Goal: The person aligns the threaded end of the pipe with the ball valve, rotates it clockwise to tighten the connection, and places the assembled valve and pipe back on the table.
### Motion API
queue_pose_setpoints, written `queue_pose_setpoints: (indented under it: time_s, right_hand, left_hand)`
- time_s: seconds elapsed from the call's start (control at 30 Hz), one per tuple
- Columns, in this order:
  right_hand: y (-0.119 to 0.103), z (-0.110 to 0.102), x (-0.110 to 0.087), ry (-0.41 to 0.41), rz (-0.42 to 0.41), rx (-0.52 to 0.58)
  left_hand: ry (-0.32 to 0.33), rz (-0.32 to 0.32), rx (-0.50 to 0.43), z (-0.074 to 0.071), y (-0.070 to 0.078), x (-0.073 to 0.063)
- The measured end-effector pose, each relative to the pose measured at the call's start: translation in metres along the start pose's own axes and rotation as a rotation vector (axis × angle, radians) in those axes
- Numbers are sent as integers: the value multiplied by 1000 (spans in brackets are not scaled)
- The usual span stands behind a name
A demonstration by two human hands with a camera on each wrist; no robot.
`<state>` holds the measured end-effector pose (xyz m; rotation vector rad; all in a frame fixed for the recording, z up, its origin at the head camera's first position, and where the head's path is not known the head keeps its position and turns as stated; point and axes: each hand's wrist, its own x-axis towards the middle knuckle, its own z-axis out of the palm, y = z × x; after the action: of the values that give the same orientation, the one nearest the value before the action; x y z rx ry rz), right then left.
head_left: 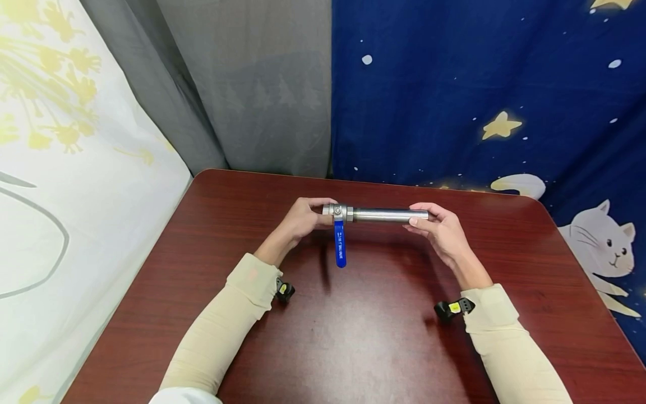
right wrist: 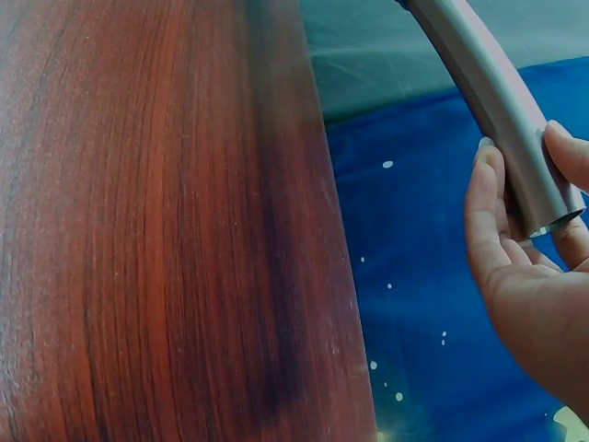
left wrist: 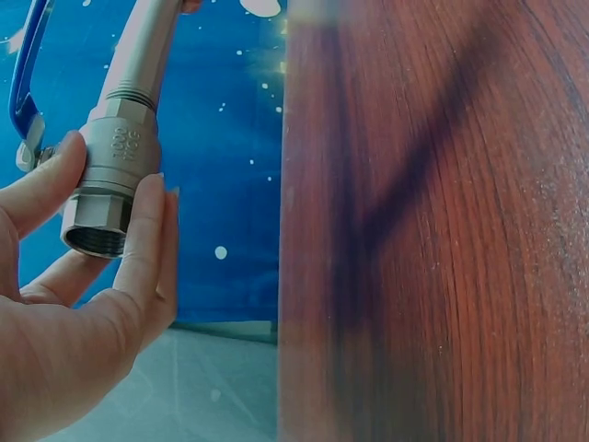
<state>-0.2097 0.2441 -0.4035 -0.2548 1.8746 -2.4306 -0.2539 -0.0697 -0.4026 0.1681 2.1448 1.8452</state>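
Observation:
A steel ball valve (head_left: 337,211) with a blue lever handle (head_left: 340,244) is joined to a straight metal pipe (head_left: 386,215), and both are held level above the table. My left hand (head_left: 301,219) grips the valve body between thumb and fingers; in the left wrist view the valve's open threaded end (left wrist: 96,235) faces the palm. Threads show where the pipe (left wrist: 143,55) enters the valve. At the other end, my right hand (head_left: 444,233) pinches the pipe. The pipe's hollow end (right wrist: 552,221) shows between thumb and fingers in the right wrist view.
Below the hands lies a dark red wood-grain table (head_left: 353,336) with rounded far corners. A grey curtain (head_left: 262,84) and a blue star-patterned curtain (head_left: 429,101) hang behind it. White patterned fabric (head_left: 101,196) hangs at the left. Each wrist wears a small black camera (head_left: 454,308).

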Motion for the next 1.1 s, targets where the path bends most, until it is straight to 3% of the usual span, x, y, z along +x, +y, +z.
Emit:
queue_pose_setpoints:
  time_s: [0.53,0.77,0.93,1.1]
  right_hand:
    - [5,-6,2,26,-26,-36]
    - [1,-6,5,39,-26,-83]
    - [2,-8,4,20,-11,-37]
    - [2,-10,4,-13,-2,9]
  left_hand:
    - [-49,-23,-119,-2,3,3]
    - [-34,12,-26,-2,5,3]
    - [-19,53,74,-2,7,2]
    - [-10,78,84,-1,6,2]
